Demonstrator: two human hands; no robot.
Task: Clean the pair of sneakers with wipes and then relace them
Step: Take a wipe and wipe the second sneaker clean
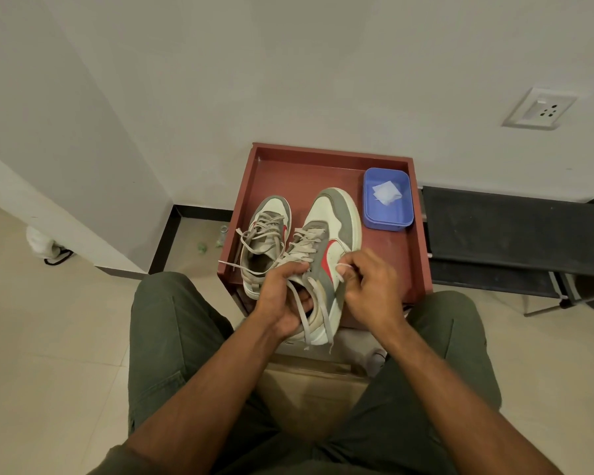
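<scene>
On the red tray (pixel 278 173), two sneakers (pixel 330 231); both hands (pixel 285 296) grip one, right pinching its lace (pixel 342 267).

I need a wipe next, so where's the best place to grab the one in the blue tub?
Pinch the wipe at its raised, crumpled middle, coming straight down from above. It lies loose on the floor of the blue tub, whose walls block any sideways reach. The right hand is nearer, though it now pinches a lace.

Person's wearing dark olive-green trousers (pixel 172 337), kinda cargo style with a seam down the thigh. Both forearms are bare, no sleeves, watch or rings showing.
</scene>
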